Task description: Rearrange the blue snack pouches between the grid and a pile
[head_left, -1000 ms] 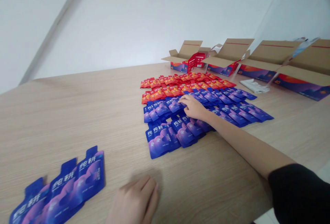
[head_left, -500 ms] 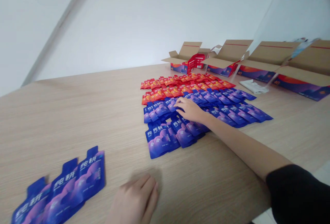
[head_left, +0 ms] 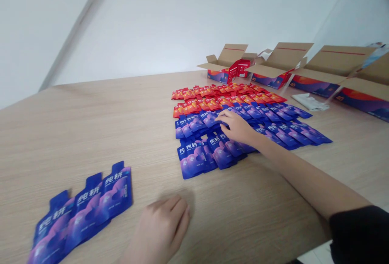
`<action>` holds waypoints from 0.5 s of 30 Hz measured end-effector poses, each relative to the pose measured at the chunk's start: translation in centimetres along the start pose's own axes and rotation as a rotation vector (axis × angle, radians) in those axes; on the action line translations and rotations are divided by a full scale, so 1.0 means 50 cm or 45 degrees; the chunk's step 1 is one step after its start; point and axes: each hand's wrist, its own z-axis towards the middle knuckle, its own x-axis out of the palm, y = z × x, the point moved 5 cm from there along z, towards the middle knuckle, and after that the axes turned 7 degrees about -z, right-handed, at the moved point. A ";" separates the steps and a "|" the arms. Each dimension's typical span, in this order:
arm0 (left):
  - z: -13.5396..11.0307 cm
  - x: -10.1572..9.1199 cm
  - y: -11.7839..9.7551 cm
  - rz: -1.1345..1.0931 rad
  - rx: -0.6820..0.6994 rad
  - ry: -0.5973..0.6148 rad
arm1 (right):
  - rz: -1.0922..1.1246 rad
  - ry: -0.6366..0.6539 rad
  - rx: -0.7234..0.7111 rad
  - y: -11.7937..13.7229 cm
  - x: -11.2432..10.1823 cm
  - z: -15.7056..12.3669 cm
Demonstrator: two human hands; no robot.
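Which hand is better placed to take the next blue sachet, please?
Probably the right hand: it rests on the rows of blue sachets, while the left hand lies on the table, apart from them.

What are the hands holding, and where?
Nothing clearly: the right hand rests on blue foil pouches, the left hand on the light wooden table.

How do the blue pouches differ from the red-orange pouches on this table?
The blue pouches are blue-purple, while the red-orange pouches are red and orange. The blue pouches lie nearer the person; the red-orange pouches lie farther back, toward the cardboard boxes. The blue pouches show large readable white characters, while print on the red-orange pouches is too small to read. Both lie flat in overlapping rows on the wooden table.
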 end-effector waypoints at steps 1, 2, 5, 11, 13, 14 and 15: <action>-0.001 -0.002 0.001 0.004 -0.002 -0.007 | 0.027 0.003 -0.011 0.008 -0.009 -0.005; -0.002 -0.004 0.003 0.006 -0.004 -0.022 | 0.053 0.012 -0.020 0.019 -0.017 -0.012; -0.003 -0.010 0.006 -0.018 -0.013 -0.061 | 0.100 0.101 -0.051 0.060 -0.037 -0.044; 0.007 -0.016 0.026 -0.194 -0.095 -0.106 | 0.054 0.461 -0.053 0.100 -0.030 -0.140; 0.012 -0.017 0.038 -0.228 -0.130 -0.110 | 0.079 0.515 -0.039 0.098 -0.022 -0.161; 0.016 -0.018 0.044 -0.240 -0.146 -0.107 | 0.090 0.523 -0.037 0.097 -0.019 -0.166; 0.021 -0.019 0.050 -0.247 -0.158 -0.102 | 0.097 0.520 -0.039 0.097 -0.018 -0.169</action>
